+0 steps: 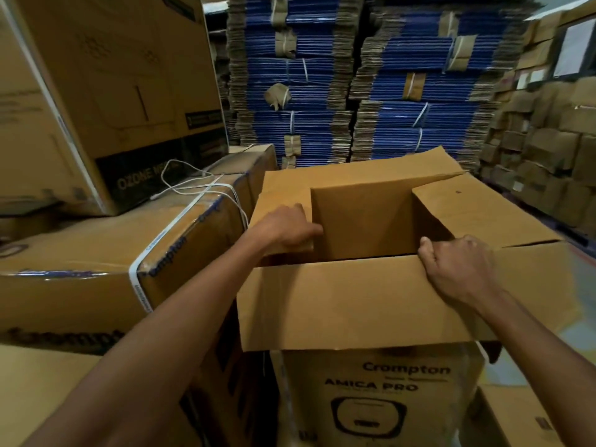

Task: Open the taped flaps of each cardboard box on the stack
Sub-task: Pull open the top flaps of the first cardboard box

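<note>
Atop box (pixel 380 391): hands (pixel 285 229) (pixel 459 269) grip flaps (pixel 338 301).

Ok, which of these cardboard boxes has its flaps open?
The Crompton Amica Pro box directly in front, flaps spread; the white-strapped box to its left is sealed.

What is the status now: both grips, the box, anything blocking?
Left grip holds left flap. Right grip holds near flap by its edge. Crompton box top open, flaps spread. Nothing seen in the way.
</note>
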`<state>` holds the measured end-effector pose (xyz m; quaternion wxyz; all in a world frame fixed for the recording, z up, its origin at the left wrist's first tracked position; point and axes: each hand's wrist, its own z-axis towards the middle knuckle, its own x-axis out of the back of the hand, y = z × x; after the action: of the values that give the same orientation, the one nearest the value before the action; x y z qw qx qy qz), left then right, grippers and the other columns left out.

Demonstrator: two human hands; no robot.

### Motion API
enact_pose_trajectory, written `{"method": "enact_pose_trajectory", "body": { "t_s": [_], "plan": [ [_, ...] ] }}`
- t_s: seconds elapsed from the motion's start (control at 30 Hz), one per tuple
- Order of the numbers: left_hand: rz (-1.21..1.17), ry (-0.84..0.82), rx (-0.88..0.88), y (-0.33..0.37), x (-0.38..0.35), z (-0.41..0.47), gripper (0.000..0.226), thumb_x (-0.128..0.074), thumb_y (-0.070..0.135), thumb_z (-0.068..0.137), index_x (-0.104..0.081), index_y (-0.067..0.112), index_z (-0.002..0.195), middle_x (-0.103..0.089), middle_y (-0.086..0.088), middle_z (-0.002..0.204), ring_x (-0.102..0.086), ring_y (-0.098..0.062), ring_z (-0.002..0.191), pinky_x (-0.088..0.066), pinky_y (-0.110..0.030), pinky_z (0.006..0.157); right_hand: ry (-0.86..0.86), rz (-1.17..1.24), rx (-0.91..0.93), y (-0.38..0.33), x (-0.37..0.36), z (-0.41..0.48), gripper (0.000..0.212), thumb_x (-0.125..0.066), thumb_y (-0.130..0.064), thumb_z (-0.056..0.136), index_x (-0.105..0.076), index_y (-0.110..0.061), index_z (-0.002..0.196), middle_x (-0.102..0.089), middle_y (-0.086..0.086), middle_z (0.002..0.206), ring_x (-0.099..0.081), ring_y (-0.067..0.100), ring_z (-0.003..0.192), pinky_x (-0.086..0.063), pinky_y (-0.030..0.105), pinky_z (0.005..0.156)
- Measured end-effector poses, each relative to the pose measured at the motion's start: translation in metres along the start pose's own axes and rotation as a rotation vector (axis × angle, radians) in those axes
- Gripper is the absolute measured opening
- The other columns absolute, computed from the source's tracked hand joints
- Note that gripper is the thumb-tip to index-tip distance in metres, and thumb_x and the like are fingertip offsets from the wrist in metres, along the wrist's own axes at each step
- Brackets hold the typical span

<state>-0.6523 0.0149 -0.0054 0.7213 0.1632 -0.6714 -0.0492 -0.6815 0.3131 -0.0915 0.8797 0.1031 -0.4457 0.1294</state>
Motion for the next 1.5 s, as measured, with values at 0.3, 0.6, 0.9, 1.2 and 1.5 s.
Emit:
{"method": "enact_pose_trajectory", "body": {
  "t_s": [0.3, 0.6, 0.9, 1.2, 1.5],
  "plan": [
    [-1.059, 0.503, 0.230, -0.048, 0.065, -0.065, 0.014, -0.056, 0.026, 0.099, -0.065, 0.019, 0.091, -0.068, -0.004, 0.093, -0.065, -0.022, 0.090, -0.053, -0.039, 0.083, -0.075, 0.026, -0.017, 0.000, 0.013, 0.002, 0.062, -0.021, -0.041, 0.107, -0.064, -0.015, 0.070, -0.061, 0.008, 0.066, -0.061, 0.026, 0.074, -0.039, 0.037, 0.078],
    [-0.979, 0.714, 0.395, -0.086, -0.001, -0.077, 0.016, -0.061, 0.026, 0.099, -0.062, 0.018, 0.113, -0.069, -0.005, 0.112, -0.068, -0.018, 0.090, -0.058, -0.035, 0.075, -0.146, 0.128, -0.042, 0.000, 0.019, -0.003, 0.063, -0.022, -0.044, 0.108, -0.057, -0.018, 0.063, -0.054, 0.002, 0.059, -0.052, 0.013, 0.058, -0.039, 0.034, 0.070],
    [-0.951, 0.379, 0.462, -0.069, -0.044, -0.064, 0.051, -0.041, 0.048, 0.107, -0.059, 0.009, 0.133, -0.061, -0.003, 0.099, -0.057, -0.025, 0.099, -0.040, -0.040, 0.088, -0.406, 0.193, -0.119, -0.003, 0.044, 0.002, 0.057, -0.026, -0.045, 0.108, -0.064, -0.013, 0.080, -0.063, 0.005, 0.079, -0.059, 0.019, 0.077, -0.042, 0.038, 0.079],
    [-0.841, 0.388, 0.495, -0.084, -0.055, -0.057, 0.063, -0.030, 0.055, 0.107, -0.051, 0.001, 0.132, -0.058, -0.015, 0.118, -0.055, -0.027, 0.100, -0.040, -0.042, 0.087, -0.333, -0.107, -0.240, -0.014, 0.071, 0.052, 0.022, -0.056, -0.036, 0.097, -0.065, -0.016, 0.092, -0.068, 0.013, 0.118, -0.056, 0.036, 0.124, -0.036, 0.052, 0.111],
    [-0.855, 0.267, 0.379, -0.074, -0.061, -0.065, 0.060, -0.030, 0.048, 0.109, -0.044, 0.002, 0.146, -0.057, -0.012, 0.125, -0.054, -0.028, 0.109, -0.041, -0.041, 0.096, -0.523, -0.042, -0.619, 0.072, 0.078, 0.037, 0.032, -0.057, -0.039, 0.098, -0.070, -0.011, 0.088, -0.069, 0.015, 0.114, -0.059, 0.037, 0.119, -0.019, 0.066, 0.118]
  ]
}}
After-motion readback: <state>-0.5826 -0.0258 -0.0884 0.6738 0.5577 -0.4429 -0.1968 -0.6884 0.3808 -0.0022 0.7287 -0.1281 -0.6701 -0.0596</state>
